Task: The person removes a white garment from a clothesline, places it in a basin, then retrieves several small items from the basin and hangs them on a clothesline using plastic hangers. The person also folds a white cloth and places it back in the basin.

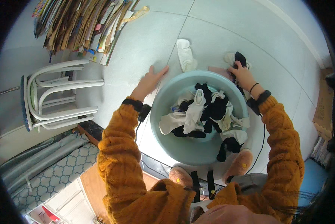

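Observation:
A round pale blue-green plastic basin (pixel 167 145) stands on the floor before me, with a loose heap of black and white socks (pixel 195 112) inside. Left of its rim, my left hand (pixel 148 82) hovers with fingers spread and holds nothing. My right hand (pixel 242 76) reaches past the far right rim. Its fingers touch a black sock (pixel 240 58) lying with whitish socks (pixel 229 58); whether they grip it cannot be told. A pinkish folded cloth item (pixel 220 71) is partly hidden behind the rim. Beyond the basin lies a white sock (pixel 186 54), flat on the tiles.
Stacked white-legged stools (pixel 64 86) lie sideways at left, below a pile of flattened cardboard (pixel 83 25). A cardboard box (pixel 322 106) stands at far right. My slippers (pixel 241 162) are against the basin's near side. Thin black cables (pixel 261 148) hang from both wrists.

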{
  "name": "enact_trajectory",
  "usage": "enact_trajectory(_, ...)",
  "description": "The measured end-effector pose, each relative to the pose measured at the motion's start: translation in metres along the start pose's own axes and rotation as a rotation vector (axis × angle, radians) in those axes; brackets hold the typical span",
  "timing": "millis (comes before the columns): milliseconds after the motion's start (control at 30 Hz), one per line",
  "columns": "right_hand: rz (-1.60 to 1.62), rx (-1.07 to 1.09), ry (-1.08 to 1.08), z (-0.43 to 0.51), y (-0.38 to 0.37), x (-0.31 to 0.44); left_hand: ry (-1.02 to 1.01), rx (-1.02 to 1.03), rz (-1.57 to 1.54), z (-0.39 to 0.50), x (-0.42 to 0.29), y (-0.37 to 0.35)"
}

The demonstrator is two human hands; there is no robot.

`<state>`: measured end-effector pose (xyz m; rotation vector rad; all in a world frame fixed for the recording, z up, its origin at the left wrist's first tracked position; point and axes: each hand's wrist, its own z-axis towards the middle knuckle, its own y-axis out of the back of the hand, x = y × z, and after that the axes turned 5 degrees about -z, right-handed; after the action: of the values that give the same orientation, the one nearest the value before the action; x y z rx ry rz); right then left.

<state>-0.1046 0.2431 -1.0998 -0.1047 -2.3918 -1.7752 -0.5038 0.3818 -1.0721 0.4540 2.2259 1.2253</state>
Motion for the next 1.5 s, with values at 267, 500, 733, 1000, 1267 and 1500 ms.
enact_trajectory(267, 0.142, -0.086, 0.035, -0.013, -0.015, -0.015, -0.238, 0.099, -0.013, 0.069, -0.021, 0.014)
enact_trajectory(500, 0.180, -0.142, -0.002, -0.021, -0.027, -0.023, -0.265, 0.072, 0.174, 0.069, -0.003, -0.020)
enact_trajectory(733, 0.337, -0.132, 0.041, -0.018, -0.037, -0.051, 0.084, -0.266, -0.440, -0.036, 0.034, -0.035)
enact_trajectory(1000, 0.605, -0.111, 0.361, -0.110, 0.154, -0.022, -0.162, -0.410, -0.971, -0.212, -0.107, 0.071)
enact_trajectory(1267, 0.941, 0.251, 0.357, -0.158, 0.146, 0.039, -0.018, -0.286, -0.759, -0.206, -0.144, 0.008)
enact_trajectory(1500, 0.737, 0.200, 0.073, -0.229, 0.030, 0.045, 0.738, 0.002, -1.527, -0.244, -0.107, -0.088)
